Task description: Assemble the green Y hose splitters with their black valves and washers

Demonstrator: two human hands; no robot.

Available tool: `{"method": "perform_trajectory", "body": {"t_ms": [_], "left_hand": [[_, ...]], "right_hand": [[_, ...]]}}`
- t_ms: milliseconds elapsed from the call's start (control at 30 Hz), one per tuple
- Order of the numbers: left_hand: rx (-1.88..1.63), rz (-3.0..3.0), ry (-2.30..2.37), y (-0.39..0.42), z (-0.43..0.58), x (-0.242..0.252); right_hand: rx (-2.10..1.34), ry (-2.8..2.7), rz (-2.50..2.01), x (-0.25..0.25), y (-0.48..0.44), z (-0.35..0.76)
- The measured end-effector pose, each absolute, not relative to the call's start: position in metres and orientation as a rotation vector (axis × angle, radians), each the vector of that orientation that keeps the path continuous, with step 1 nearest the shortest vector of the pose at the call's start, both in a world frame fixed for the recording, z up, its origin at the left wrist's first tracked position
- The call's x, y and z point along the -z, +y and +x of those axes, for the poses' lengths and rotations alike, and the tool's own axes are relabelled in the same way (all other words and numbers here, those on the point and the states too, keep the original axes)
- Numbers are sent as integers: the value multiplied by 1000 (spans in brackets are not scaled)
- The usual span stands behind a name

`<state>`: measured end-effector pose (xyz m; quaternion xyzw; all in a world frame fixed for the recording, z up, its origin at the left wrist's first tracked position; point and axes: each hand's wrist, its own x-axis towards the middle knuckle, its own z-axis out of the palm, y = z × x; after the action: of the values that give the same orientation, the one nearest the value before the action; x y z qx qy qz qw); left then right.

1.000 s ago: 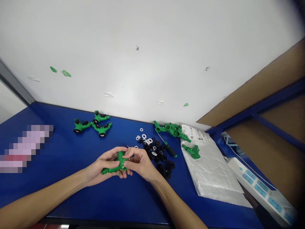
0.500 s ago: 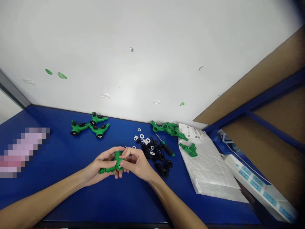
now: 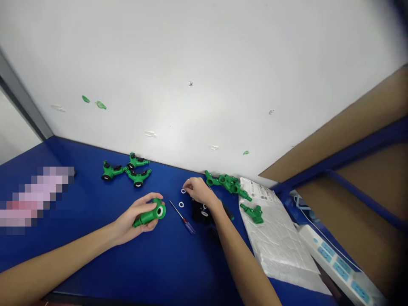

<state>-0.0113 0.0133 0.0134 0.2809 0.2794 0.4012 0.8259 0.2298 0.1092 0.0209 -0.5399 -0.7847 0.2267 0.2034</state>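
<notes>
My left hand [image 3: 140, 216] is wrapped round a green plastic Y-shaped hose splitter [image 3: 147, 218]. A white ring [image 3: 160, 211] shows inside its round opening, which faces right. Over the small parts at mid-table, my right hand [image 3: 198, 190] has its fingertips pinched at a white ring washer [image 3: 183, 191]. Another white washer [image 3: 181, 204] lies just below it on the table. Under my right wrist is a pile of black fittings [image 3: 200, 213], partly hidden by the arm. A screwdriver with a purple handle [image 3: 188, 226] lies between my hands.
Several green splitters with black valves [image 3: 110, 171] stand at the back left of the blue table [image 3: 134, 272]. Plain green splitters [image 3: 228, 182] are heaped at the back right. Another green splitter [image 3: 253, 213] rests on a white padded mailer [image 3: 283, 246], beside a power strip [image 3: 338, 263].
My right hand has left the splitter and moved right and away to the washers. My left hand keeps hold of the splitter, its opening now turned to the right. The purple-handled screwdriver has come into sight.
</notes>
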Motion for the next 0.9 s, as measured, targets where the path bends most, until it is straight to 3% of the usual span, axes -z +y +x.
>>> {"method": "perform_trajectory", "body": {"t_ms": [200, 400, 700, 900], "left_hand": [[-844, 482, 552, 14, -12, -7], [-848, 390, 559, 13, -10, -3], [-830, 388, 572, 15, -12, -5], [-830, 400, 582, 14, -13, -7]], "right_hand": [[-616, -2074, -1324, -36, 61, 214], [-656, -2032, -793, -43, 11, 185], [-351, -2266, -1228, -1, 41, 226], [-330, -2237, -1372, -18, 44, 246]]}}
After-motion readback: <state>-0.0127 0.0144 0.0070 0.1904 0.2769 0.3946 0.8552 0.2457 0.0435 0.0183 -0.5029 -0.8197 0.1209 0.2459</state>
